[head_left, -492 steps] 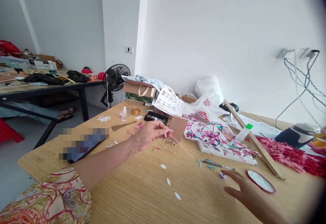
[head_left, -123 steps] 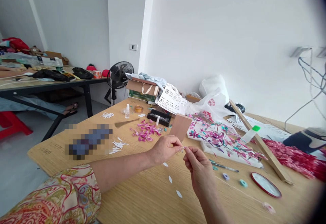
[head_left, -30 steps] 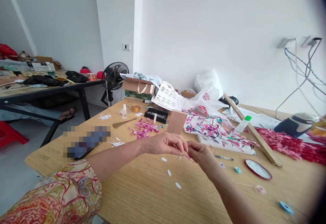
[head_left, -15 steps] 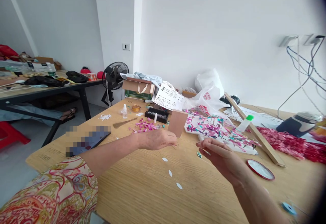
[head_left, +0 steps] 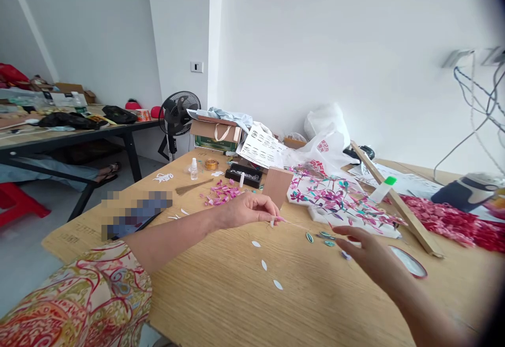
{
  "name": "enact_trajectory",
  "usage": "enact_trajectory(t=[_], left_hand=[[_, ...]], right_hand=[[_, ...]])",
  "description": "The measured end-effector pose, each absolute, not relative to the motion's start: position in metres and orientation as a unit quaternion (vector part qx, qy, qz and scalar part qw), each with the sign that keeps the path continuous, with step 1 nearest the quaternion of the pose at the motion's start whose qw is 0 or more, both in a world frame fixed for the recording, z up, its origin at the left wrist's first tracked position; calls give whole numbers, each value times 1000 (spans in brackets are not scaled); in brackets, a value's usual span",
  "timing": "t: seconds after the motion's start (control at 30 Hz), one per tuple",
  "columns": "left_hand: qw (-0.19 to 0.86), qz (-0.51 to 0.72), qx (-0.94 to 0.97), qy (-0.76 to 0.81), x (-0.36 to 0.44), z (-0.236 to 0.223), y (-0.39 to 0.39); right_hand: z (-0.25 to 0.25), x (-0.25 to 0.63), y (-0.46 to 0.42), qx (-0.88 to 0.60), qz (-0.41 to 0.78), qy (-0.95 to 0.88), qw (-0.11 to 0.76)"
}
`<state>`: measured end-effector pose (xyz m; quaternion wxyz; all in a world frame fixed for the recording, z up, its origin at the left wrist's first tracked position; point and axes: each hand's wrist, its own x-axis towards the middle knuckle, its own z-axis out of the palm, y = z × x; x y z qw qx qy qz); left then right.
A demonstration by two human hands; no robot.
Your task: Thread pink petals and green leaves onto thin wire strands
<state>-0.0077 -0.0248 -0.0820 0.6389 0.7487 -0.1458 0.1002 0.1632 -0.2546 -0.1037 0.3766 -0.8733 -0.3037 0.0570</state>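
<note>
My left hand (head_left: pixel 254 210) is closed in a pinch above the table's middle. A small white piece (head_left: pixel 272 222) shows below its fingertips, with pink thread (head_left: pixel 294 224) coming out beside it. The thread stretches faintly to the right, toward my right hand (head_left: pixel 357 244), whose thumb and forefinger reach back along it; the exact grip is blurred. Below the thread lie green-wrapped leaf shapes (head_left: pixel 310 238) and, close to my right thumb, a small pale purple piece (head_left: pixel 346 255). White leaf-shaped cutouts (head_left: pixel 264 265) lie in a row on the bare wood nearer me.
Pink petals (head_left: pixel 223 193), a dropper bottle (head_left: pixel 193 169) and a black tray (head_left: pixel 244 175) are farther back. A wooden block (head_left: pixel 277 186) stands upright behind my left hand. To the right are a flower spray (head_left: pixel 343 197), a wooden bar (head_left: pixel 414 226) and a round dish (head_left: pixel 408 261).
My right hand has moved right, away from the left, uncovering green leaf shapes. The left hand has turned and risen slightly, and pink thread now shows between the hands.
</note>
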Motion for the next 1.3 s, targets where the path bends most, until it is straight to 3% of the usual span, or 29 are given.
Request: enact_trajectory(t=[0.07, 0.13, 0.33, 0.43, 0.5, 0.6, 0.7, 0.83, 0.93, 1.0, 1.13, 1.23, 1.3], left_hand=[[703, 104, 696, -100, -6, -83, -30], [738, 109, 663, -61, -5, -84, -32], [759, 102, 640, -65, -3, -87, -36], [762, 102, 635, -73, -3, -88, -38], [758, 113, 639, -64, -3, -90, -39], [726, 141, 671, -45, -1, -93, -37], [608, 188, 770, -36, 1, -96, -33], [362, 230, 899, -89, -1, -96, -33], [298, 204, 919, -157, -7, -92, -38], [332, 178, 904, -201, -10, -87, -42], [495, 199, 823, -196, -10, -82, -47], [567, 229, 783, -109, -3, -88, -45], [567, 242, 785, -65, 1, -92, -43]], right_hand=[[-107, 152, -249, -887, -31, -336, 314], [-107, 134, -240, -867, -50, -373, 325], [-106, 83, -205, -767, 133, -322, 539], [-111, 77, -191, -721, 169, -335, 582], [-115, 74, -187, -734, 101, -378, 556], [-116, 67, -188, -782, -42, -441, 438], [-113, 57, -190, -788, -132, -499, 336], [-92, 55, -195, -775, -158, -565, 236], [-66, 71, -199, -761, -109, -599, 224], [-54, 88, -201, -755, -39, -600, 261], [-67, 111, -197, -722, 100, -558, 396], [-94, 103, -191, -732, 92, -512, 439], [-107, 90, -191, -758, 45, -511, 404]])
